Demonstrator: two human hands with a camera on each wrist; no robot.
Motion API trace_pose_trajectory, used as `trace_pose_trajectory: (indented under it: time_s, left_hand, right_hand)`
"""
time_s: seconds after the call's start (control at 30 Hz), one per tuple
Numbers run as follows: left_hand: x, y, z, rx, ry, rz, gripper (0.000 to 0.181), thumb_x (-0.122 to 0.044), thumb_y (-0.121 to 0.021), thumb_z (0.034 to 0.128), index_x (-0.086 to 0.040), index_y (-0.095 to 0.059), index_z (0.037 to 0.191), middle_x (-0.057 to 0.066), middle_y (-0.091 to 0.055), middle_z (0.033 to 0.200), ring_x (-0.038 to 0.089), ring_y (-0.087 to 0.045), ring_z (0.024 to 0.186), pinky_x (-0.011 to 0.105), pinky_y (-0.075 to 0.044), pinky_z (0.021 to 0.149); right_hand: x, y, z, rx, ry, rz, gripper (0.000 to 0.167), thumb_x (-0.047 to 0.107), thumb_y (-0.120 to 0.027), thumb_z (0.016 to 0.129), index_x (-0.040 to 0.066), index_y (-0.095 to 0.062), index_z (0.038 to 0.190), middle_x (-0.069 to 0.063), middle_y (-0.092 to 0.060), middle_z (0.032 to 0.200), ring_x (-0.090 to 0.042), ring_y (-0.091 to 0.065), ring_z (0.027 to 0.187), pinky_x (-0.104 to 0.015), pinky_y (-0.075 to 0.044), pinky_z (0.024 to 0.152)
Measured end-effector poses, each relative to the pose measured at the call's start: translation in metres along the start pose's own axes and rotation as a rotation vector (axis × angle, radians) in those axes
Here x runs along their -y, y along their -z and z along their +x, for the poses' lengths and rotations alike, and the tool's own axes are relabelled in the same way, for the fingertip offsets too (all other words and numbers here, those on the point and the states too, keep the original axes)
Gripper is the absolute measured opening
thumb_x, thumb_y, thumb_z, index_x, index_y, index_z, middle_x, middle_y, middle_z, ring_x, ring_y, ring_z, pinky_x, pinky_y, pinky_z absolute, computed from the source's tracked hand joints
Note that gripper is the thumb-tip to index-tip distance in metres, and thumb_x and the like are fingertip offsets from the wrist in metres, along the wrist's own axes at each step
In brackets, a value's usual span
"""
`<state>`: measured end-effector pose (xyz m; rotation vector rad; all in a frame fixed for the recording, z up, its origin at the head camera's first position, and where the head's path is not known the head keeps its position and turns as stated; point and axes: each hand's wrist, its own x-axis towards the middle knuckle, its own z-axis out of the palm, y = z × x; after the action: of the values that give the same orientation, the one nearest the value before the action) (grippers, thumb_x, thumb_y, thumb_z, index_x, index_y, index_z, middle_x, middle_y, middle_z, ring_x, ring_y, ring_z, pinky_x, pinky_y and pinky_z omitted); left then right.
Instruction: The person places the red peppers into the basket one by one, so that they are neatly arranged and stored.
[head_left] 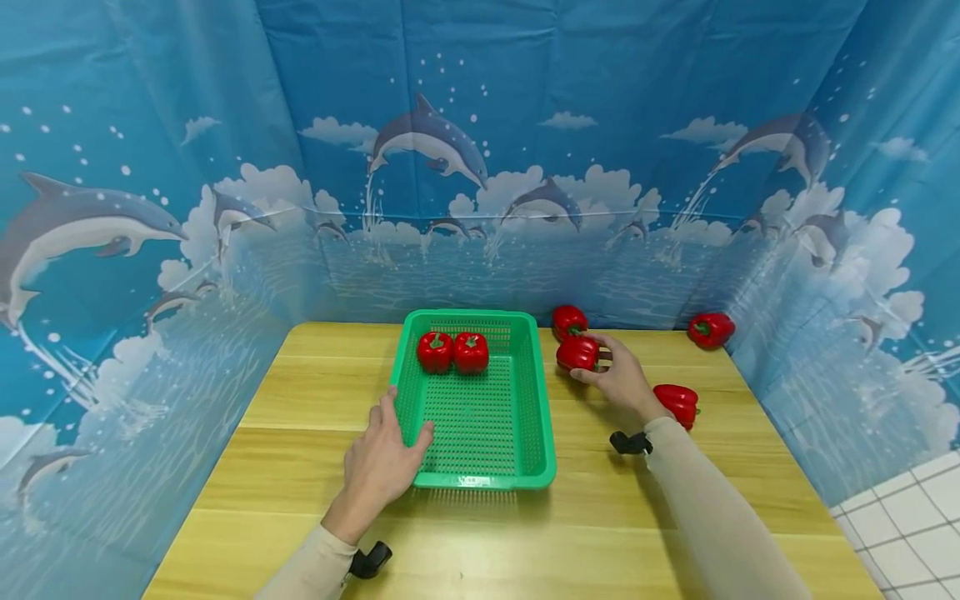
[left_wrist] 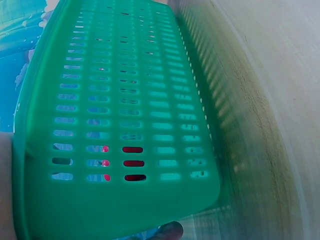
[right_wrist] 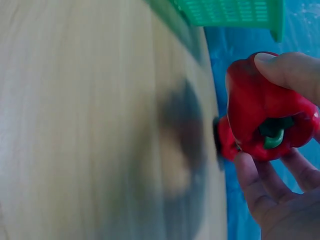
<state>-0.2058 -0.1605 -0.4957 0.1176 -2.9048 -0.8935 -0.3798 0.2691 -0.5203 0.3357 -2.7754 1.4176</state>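
Observation:
My right hand (head_left: 622, 379) grips a red bell pepper (head_left: 577, 353) to the right of the green basket (head_left: 548, 417). In the right wrist view, the thumb lies on top of this bell pepper (right_wrist: 250, 100) and the fingers are beneath, its green stem facing the palm. My left hand (head_left: 382, 454) is at the basket's left rim, fingers extended along the outside and thumb reaching over the edge. From the left wrist, the basket's slotted wall (left_wrist: 115, 200) fills most of the view, with one fingertip (left_wrist: 171, 230) below it. Two red bell peppers (head_left: 472, 353) stand inside the basket's back end.
Another bell pepper (head_left: 567, 320) lies just behind the held one. Two more are farther right: one near the back corner (head_left: 710, 331), one beside the right wrist (head_left: 677, 404). A dolphin-print curtain (head_left: 450, 250) borders the wooden table (head_left: 487, 550).

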Motion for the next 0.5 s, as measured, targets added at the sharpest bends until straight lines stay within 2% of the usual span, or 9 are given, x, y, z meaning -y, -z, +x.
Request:
trace_pose_trajectory:
  time_s: [0.27,0.5]
  left_hand:
    - [-0.001,-0.001,-0.001,0.001,-0.001,0.004,0.099,-0.057,-0.069,0.1129,-0.007,-0.022,0.185,0.029,-0.066,0.154,0.022,-0.046,0.051,0.034,-0.039,0.046]
    - [-0.001,-0.001,0.001,-0.007,-0.007,0.004,0.098,-0.056,-0.070,0.1128,-0.007,-0.023,0.184,0.031,-0.065,0.157,0.021,-0.046,0.051,0.034,-0.039,0.046]
  right_hand:
    - [0.020,0.004,0.000,-0.008,0.044,-0.012,0.084,0.028,-0.089,0.107,0.013,-0.047,0.178,-0.026,-0.050,0.176,-0.056,-0.066,0.146,-0.069,-0.062,0.114]
    - [0.040,0.007,0.001,-0.009,0.093,0.006,0.082,0.025,-0.089,0.106,0.016,-0.049,0.177,-0.025,-0.051,0.175,-0.055,-0.069,0.143,-0.069,-0.063,0.113]
